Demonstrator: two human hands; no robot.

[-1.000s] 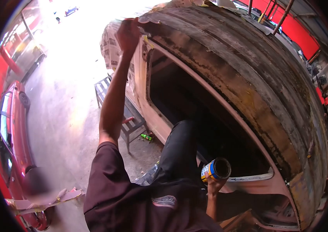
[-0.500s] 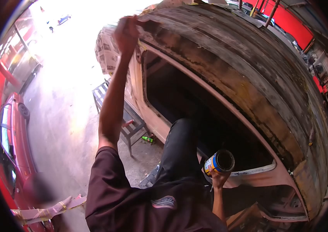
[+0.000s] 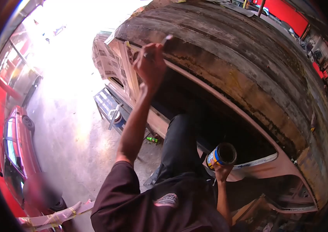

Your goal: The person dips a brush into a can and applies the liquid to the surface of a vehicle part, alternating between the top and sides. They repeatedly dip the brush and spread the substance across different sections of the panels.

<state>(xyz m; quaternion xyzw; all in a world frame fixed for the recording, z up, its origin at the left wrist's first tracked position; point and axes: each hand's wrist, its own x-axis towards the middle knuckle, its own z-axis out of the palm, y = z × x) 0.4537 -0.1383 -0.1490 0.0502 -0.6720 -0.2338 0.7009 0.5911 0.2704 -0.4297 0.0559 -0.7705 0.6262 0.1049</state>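
My left hand is raised over the front edge of a worn, bare-patched vehicle roof. Its fingers are closed around what looks like a paintbrush, blurred, its tip close to the roof edge. My right hand, lower down, grips an open can with a blue and yellow label. The can is tilted and looks dark inside. Beside it runs the pinkish frame of a dark window opening, with my trousered leg against it.
A metal bench stands below on the left, with a tin on it. A green bottle lies on the floor. A red car is parked at far left. Newspaper masks the vehicle's front.
My left hand has moved right and down along the roof edge with the brush. The tin on the bench has come into sight. My right hand still holds the can.
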